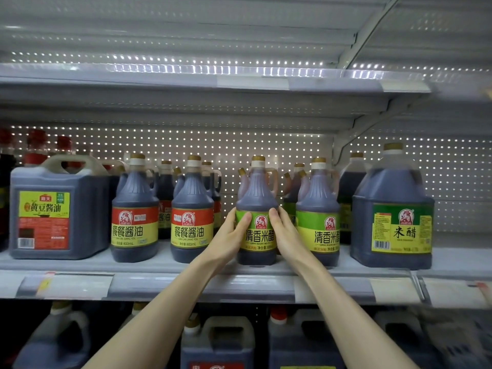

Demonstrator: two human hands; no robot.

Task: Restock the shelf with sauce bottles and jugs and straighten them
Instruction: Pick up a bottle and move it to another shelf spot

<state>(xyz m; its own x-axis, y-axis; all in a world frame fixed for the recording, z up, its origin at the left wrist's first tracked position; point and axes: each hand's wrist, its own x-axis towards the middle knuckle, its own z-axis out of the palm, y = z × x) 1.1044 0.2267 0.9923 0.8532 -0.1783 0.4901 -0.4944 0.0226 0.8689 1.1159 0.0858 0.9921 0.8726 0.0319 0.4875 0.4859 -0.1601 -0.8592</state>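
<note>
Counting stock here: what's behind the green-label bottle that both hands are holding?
Above its shoulders only the perforated back panel shows, no second cap. The green-label bottle, left hand and right hand cover the space lower down.

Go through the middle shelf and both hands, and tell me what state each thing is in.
Middle vinegar bottle: upright, capped, standing on the shelf.
Left hand: grips that bottle's left side.
Right hand: grips its right side.
Nearest red-label soy bottle: upright, capped.
Square soy jug: upright.
Large vinegar jug: upright, capped.
</note>
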